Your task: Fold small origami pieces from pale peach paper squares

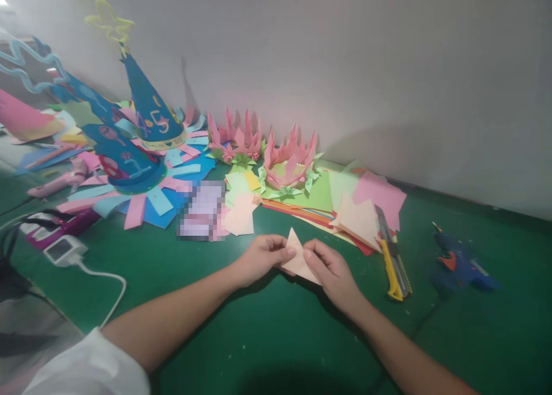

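A small pale peach piece of folded paper point(299, 264), triangular with its tip pointing up, is held between both hands above the green table. My left hand point(263, 258) pinches its left side, thumb on the front face. On the right side, my right hand point(330, 267) grips it with the thumb in front and fingers curled behind. Just beyond the hands lie more peach sheets point(240, 215) and a stack of coloured paper point(325, 192). Two pink folded-paper crowns point(290, 160) with green leaves sit behind them.
A yellow utility knife point(391, 268) and a blue glue gun point(463, 263) lie to the right. Blue cone hats point(149, 99) with paper strips stand at left. Nearby are a blurred phone point(202, 210), a purple power strip point(73, 228) and a white charger point(65, 250) with its cable.
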A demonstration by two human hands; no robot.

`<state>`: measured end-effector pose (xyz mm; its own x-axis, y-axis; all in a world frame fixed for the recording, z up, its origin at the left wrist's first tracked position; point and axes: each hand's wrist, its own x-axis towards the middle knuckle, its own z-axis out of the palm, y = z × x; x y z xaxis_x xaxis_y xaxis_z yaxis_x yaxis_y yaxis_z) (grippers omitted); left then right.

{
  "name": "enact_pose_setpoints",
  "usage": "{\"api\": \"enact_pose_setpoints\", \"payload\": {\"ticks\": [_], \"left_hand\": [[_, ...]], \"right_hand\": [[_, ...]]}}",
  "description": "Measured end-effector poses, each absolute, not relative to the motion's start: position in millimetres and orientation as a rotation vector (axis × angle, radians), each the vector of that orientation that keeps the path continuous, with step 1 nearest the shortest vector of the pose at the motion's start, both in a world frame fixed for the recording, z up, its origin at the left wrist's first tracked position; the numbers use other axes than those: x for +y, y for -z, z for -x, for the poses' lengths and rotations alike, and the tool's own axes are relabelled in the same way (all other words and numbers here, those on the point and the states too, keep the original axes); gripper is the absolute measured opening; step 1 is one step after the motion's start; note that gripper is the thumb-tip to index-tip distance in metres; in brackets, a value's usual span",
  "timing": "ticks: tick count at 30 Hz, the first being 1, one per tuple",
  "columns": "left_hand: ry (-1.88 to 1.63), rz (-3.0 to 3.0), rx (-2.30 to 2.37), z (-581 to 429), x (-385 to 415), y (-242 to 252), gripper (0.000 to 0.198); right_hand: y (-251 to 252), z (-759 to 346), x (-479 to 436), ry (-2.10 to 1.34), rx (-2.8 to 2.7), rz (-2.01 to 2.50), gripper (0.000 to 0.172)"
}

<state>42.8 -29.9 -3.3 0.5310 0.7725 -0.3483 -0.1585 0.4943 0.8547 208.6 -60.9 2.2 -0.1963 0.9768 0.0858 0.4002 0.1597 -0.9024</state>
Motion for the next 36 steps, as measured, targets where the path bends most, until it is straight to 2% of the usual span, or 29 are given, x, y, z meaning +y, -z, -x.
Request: {"api": "enact_pose_setpoints", "payload": {"ticks": [7,13,17,23,27,30,32,36], "left_hand": [[-0.656,-0.799,0.790,-39.4,-28.4,3.5,0.040],[-0.727,-1.047,0.838,-40.5,-33.0,1.7,0.037],[-0.723,-1.013,0.848,-41.3,-35.4,-3.0,0.036],[-0.775,-0.953,0.804,-43.3,-33.4,-2.3,0.035],[-0.932,-0.928,0.781,-45.3,-32.2,3.4,0.045],[-0.979,-1.120,0.829,-44.2,-32.0,4.9,0.021],[-0.978,-1.245,0.910,-42.7,-31.3,4.1,0.013],[-1.038,-1.162,1.047,-40.6,-27.2,3.9,0.012]], "right_hand": [[-0.4,-209.9,-61.3,-0.971,-1.740,1.288,0.024],[2.5,-208.4,-63.2,-0.806,-1.907,1.224,0.021],[-0.1,-207.0,-64.7,-0.794,-1.964,1.180,0.021],[1.4,-209.5,-62.3,-0.866,-1.817,1.258,0.022],[3.6,-210.5,-59.7,-0.885,-1.688,1.342,0.025],[5.8,-210.5,-59.4,-0.885,-1.664,1.351,0.023],[8.2,-210.3,-59.5,-0.880,-1.639,1.317,0.015],[12.6,-209.9,-59.7,-0.799,-1.636,1.254,0.030]]}}
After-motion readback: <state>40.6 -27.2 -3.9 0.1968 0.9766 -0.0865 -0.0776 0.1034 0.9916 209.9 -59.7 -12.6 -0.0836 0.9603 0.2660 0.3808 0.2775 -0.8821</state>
